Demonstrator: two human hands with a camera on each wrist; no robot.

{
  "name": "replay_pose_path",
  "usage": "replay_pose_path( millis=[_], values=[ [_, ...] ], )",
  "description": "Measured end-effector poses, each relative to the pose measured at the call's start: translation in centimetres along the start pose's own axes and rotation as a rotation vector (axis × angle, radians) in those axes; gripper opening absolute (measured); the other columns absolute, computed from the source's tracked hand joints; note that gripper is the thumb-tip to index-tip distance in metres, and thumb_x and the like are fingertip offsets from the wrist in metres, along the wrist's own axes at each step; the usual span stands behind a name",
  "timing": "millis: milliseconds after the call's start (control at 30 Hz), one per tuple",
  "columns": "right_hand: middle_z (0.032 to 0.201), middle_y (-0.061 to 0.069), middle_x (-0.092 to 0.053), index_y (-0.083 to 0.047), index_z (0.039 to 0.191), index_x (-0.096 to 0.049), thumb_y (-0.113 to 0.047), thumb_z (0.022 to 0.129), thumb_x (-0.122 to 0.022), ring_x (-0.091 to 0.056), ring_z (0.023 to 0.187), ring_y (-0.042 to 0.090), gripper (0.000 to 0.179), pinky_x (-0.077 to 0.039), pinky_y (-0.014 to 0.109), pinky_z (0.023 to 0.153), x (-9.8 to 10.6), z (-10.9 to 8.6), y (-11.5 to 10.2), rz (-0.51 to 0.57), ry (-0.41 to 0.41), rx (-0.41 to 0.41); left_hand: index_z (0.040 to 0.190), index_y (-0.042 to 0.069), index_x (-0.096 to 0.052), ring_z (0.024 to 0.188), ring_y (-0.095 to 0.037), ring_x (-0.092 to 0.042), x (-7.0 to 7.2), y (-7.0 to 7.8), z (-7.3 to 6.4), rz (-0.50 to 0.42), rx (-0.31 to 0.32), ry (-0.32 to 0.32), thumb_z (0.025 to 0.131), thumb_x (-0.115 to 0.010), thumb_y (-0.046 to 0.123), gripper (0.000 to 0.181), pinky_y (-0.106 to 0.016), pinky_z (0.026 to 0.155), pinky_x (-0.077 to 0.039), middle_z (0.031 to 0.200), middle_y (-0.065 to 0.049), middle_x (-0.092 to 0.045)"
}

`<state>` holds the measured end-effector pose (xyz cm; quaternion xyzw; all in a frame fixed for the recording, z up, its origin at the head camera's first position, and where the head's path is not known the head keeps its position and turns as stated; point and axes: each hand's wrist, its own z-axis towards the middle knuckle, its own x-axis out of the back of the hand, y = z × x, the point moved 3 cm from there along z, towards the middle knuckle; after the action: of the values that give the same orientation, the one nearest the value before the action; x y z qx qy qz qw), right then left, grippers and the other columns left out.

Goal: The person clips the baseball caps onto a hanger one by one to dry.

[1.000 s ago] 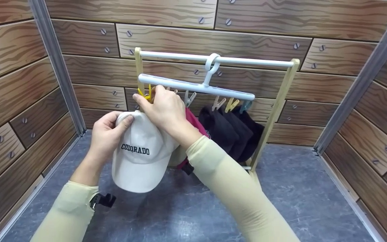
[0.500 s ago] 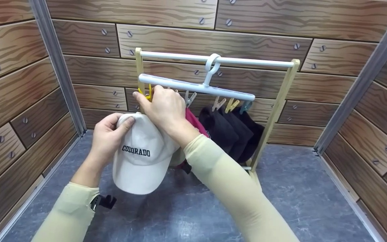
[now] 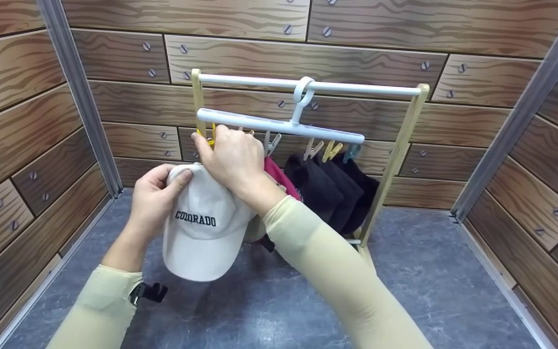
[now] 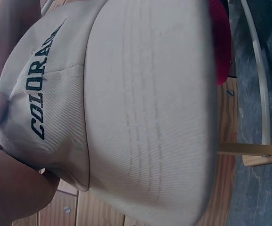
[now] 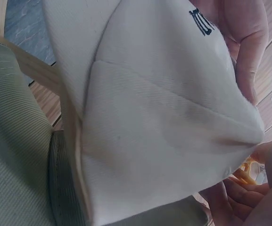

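Note:
My left hand (image 3: pixel 155 194) pinches the crown of a white baseball cap (image 3: pixel 204 242) lettered COLORADO, its brim hanging down. Beside the crown, my right hand (image 3: pixel 235 162) reaches up under the left end of a pale blue hanger (image 3: pixel 250 120), fingers curled about a yellow clothespin (image 3: pixel 213 136). Bits of that clothespin show between the fingers in the right wrist view, where the cap's crown (image 5: pixel 173 117) fills the middle. The clothespin's tips are hidden, so I cannot tell whether they touch the cap. In the left wrist view the cap's brim (image 4: pixel 150 113) covers most of the picture.
The hanger hooks over the white bar (image 3: pixel 371 88) of a wooden-sided rack (image 3: pixel 395 160). Several dark caps (image 3: pixel 313 189) hang from clothespins (image 3: pixel 332 151) at its right. A crimson cap (image 3: pixel 279 174) and an olive cap (image 3: pixel 255 230) hang behind my right forearm. Wood-patterned walls surround the grey floor (image 3: pixel 414 271).
My right hand's knuckles have shifted slightly left and down around the yellow clothespin. The cap and left hand have barely moved; the view has shifted a little.

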<state>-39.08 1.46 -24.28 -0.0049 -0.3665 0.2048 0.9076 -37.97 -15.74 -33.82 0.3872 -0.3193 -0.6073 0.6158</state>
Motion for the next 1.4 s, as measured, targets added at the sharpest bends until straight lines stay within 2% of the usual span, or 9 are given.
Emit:
replay_pose_path(
  millis=[300, 767, 900, 1200, 1400],
  values=[
    [0.069, 0.008, -0.070, -0.013, 0.078, -0.069, -0.054, 0.109, -0.064, -0.074, 0.069, 0.038, 0.052, -0.055, 0.052, 0.059, 0.1, -0.5, 0.1, 0.023, 0.038, 0.040, 0.106, -0.004, -0.079, 0.075, -0.014, -0.069, -0.1, 0.1, -0.5, 0.026, -0.029, -0.018, 0.105, -0.078, 0.006, 0.010, -0.027, 0.066, -0.059, 0.090, -0.004, -0.075],
    [0.061, 0.007, -0.060, -0.011, 0.070, -0.062, -0.040, 0.110, -0.064, -0.067, 0.062, 0.037, 0.050, -0.052, 0.053, 0.058, 0.3, -1.7, 1.4, 0.179, 0.046, 0.068, 0.106, -0.008, -0.076, 0.076, -0.013, -0.068, -0.5, 0.3, -1.0, 0.023, -0.033, -0.021, 0.104, -0.079, 0.005, 0.013, -0.027, 0.067, -0.060, 0.090, -0.003, -0.076],
    [0.059, 0.003, -0.054, -0.014, 0.068, -0.057, -0.037, 0.110, -0.063, -0.063, 0.059, 0.033, 0.049, -0.051, 0.052, 0.058, 0.4, -1.9, 1.5, 0.215, 0.051, 0.065, 0.106, -0.008, -0.076, 0.076, -0.013, -0.068, -0.5, 0.2, -1.1, 0.034, -0.035, -0.019, 0.104, -0.078, 0.004, 0.012, -0.026, 0.067, -0.060, 0.091, -0.002, -0.076],
    [0.060, -0.005, -0.041, -0.021, 0.067, -0.046, -0.037, 0.111, -0.063, -0.052, 0.059, 0.026, 0.050, -0.047, 0.048, 0.058, 0.7, -2.3, 1.8, 0.318, -0.014, 0.027, 0.107, -0.006, -0.077, 0.076, -0.014, -0.069, -0.5, 0.1, -1.5, 0.001, -0.015, -0.030, 0.105, -0.077, 0.003, 0.009, -0.028, 0.067, -0.061, 0.092, -0.005, -0.077],
    [0.060, -0.008, -0.038, -0.024, 0.067, -0.043, -0.038, 0.112, -0.063, -0.047, 0.059, 0.020, 0.051, -0.040, 0.041, 0.058, 1.1, -2.7, 2.2, 0.398, -0.068, -0.010, 0.107, -0.005, -0.077, 0.077, -0.015, -0.070, -0.6, 0.1, -1.6, -0.002, -0.014, -0.037, 0.105, -0.077, 0.004, 0.009, -0.028, 0.068, -0.060, 0.093, -0.005, -0.077]
  ],
)
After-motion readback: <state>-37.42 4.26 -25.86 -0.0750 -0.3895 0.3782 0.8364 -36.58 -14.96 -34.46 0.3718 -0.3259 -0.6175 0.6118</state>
